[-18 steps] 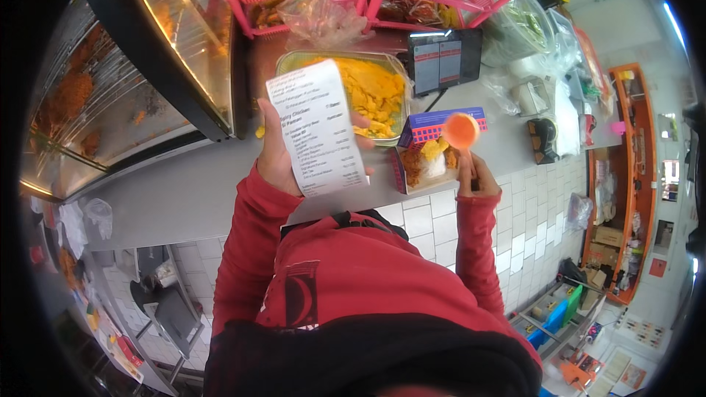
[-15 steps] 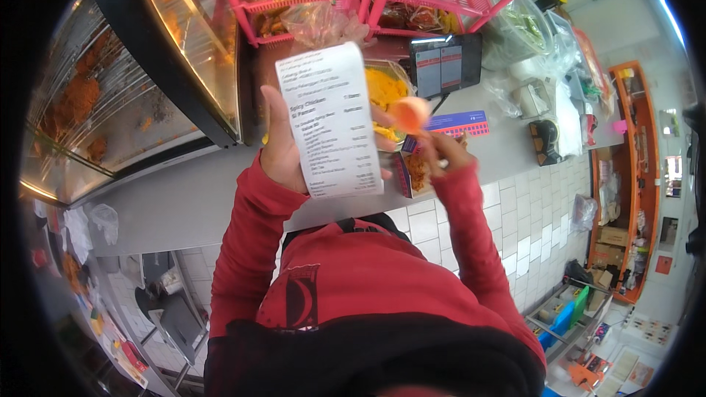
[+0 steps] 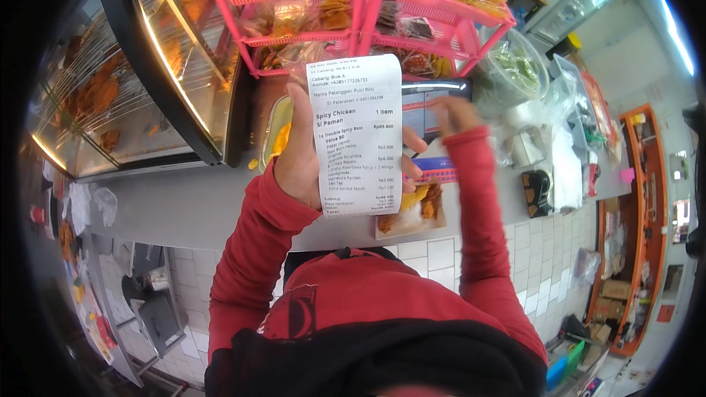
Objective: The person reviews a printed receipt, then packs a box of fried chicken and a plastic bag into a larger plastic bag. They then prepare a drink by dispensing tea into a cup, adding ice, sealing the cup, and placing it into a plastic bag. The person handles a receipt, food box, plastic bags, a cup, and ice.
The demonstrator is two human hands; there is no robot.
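Left hand [image 3: 298,165], half-curled, is loosely cradling a receipt [image 3: 358,140] that, if tilted, could slip toward the five-o'clock food box [image 3: 409,232].

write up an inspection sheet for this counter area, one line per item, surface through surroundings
surface: grey counter, partly hidden by arms and things
job's things: white receipt, upright in view; open food box, partly covered by it; yellow-food tray, mostly hidden; tablet, partly hidden
clutter: pink racks of packets; clear plastic bags at right
hands: left hand holds the receipt; right hand, blurred, overlaps the tablet's edge; contact unclear
cables: none clearly seen
surroundings: glass food cabinet at left; orange shelving at right; pale tiled floor
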